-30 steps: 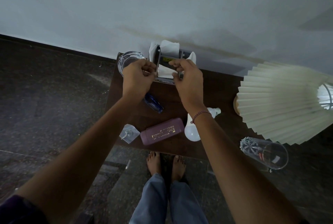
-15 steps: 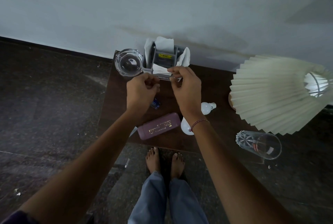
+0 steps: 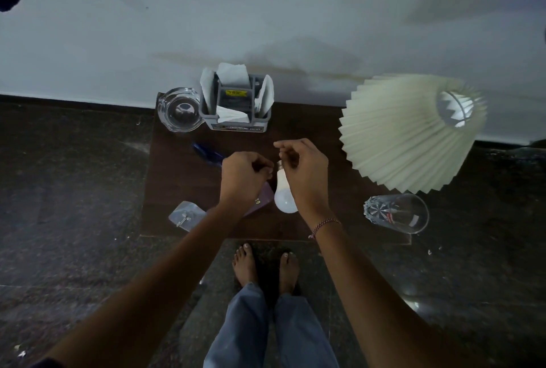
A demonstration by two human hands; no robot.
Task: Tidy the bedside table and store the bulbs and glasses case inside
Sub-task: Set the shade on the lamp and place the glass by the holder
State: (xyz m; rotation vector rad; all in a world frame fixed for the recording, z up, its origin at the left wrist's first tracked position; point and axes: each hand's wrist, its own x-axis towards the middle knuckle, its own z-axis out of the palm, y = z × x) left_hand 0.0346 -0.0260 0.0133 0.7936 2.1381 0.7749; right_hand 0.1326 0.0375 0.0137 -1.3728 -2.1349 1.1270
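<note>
A white bulb (image 3: 285,200) lies on the dark wooden bedside table (image 3: 177,181), its metal base pointing towards the wall. A purple glasses case (image 3: 263,199) lies just left of it, mostly hidden under my left wrist. Near the front left corner sits a small clear packet (image 3: 186,215) with a tiny bulb inside. My left hand (image 3: 245,172) hovers above the case with its fingers curled in, holding nothing. Above the bulb's base, my right hand (image 3: 305,169) is loosely curled and holds nothing.
A grey tissue holder (image 3: 236,123) and a glass ashtray (image 3: 179,109) stand at the back by the wall. A blue object (image 3: 206,154) lies left of my hands. A pleated lamp shade (image 3: 404,134) fills the right side; a drinking glass (image 3: 396,214) lies on its side near the front right.
Both hands let go of the tissue holder and drew back towards me, now over the bulb and the glasses case. The holder stays at the back by the ashtray.
</note>
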